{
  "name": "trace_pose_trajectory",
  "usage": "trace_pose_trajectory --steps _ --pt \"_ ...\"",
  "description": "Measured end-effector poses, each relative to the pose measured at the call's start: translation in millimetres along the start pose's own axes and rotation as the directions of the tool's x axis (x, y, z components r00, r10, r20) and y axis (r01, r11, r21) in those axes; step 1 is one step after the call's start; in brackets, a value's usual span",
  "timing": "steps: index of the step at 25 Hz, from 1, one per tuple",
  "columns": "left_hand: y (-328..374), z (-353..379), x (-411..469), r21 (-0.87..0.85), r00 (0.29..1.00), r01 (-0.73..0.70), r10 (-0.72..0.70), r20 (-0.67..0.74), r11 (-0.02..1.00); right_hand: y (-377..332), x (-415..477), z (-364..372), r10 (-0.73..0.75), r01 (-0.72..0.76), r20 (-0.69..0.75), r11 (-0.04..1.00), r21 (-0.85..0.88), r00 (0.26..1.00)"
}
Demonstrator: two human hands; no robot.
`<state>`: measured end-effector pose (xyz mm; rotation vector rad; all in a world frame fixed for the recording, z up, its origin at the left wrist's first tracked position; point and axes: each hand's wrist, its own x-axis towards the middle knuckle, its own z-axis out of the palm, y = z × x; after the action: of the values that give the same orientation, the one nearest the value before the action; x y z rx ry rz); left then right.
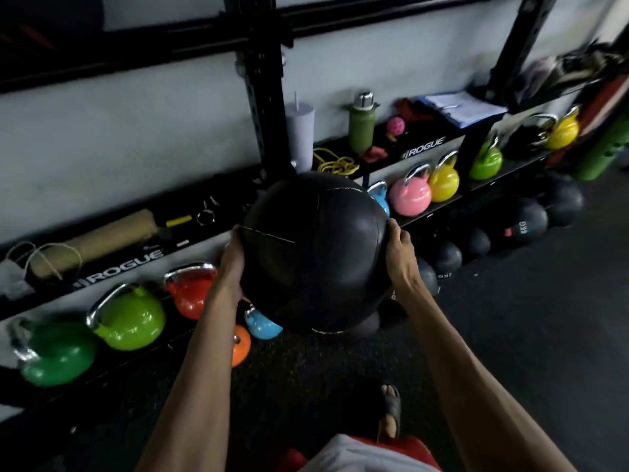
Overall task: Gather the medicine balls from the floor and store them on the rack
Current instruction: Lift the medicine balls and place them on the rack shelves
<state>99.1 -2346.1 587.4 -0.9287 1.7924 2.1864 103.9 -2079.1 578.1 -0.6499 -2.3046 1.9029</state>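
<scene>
Dark floor open at right, rack close ahead, left hand and right hand gripping medicine ball sides

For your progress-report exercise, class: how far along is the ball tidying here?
Done: smaller black balls lie at the foot of the rack; floor or shelf, unclear. In hand: left hand and right hand hold a big black ball off the floor. Left: shelving it.

Both bare arms stretch forward, holding a black medicine ball between the hands. The left hand cups the ball's left side, thumb on top. The right hand grips the ball's right side, fingers curled over its edge.
</scene>
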Motion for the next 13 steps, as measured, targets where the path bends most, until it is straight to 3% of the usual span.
trace_pose_trajectory --steps 2,4,6,9,13 --pt "23 13 11 -0.001 0.998 -0.069 0.069 0.001 0.998 -20 2 -10 -0.048 0.048 -0.017 0.999 0.016 0.999" --pt "21 11 87 -0.041 0.992 -0.122 0.123 0.006 0.992 -40 9 -22 -0.114 0.115 -0.021 0.993 0.007 0.993" --pt "33 22 119 -0.049 0.994 -0.106 0.107 0.007 0.993 -63 20 -35 -0.208 0.209 -0.024 0.977 0.035 0.978" --pt "74 56 90 -0.062 0.989 -0.14 0.137 -0.051 0.988 -97 45 -58 -0.292 0.295 -0.043 0.951 0.092 0.956" --pt "127 119 16 -0.143 0.968 -0.25 0.251 -0.009 0.958 -139 84 -95 -0.35 0.35 -0.033 0.917 0.193 0.936"
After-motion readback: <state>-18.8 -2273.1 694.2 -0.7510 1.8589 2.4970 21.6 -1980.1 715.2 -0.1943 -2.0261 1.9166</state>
